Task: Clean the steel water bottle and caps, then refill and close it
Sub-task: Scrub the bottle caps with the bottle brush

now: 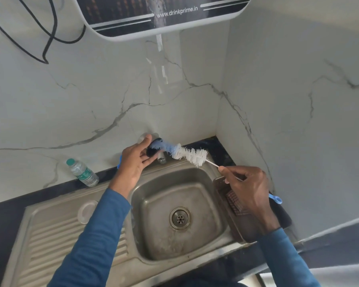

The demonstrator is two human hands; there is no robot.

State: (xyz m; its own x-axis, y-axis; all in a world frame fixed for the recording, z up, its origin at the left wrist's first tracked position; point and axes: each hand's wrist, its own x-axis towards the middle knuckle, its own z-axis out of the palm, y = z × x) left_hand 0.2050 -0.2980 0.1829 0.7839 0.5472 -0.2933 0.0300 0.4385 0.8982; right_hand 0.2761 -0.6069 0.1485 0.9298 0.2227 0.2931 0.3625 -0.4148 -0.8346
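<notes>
My left hand [136,160] holds a small black cap [153,151] between thumb and fingers, above the back rim of the steel sink [145,195]. My right hand [247,187] grips the thin white stem of a bottle brush [192,155]. The brush's blue and white bristle tip pushes into the cap. The blue end of the brush handle [277,199] sticks out past my right hand. The tap spout [161,158] shows just below the cap. The steel bottle is not in view.
A small plastic water bottle with a green cap [82,172] stands on the dark counter at the left. A ribbed drainboard [50,235] lies left of the basin. A dark tray with a scrub pad [234,200] sits on the sink's right rim. A water purifier [153,15] hangs overhead.
</notes>
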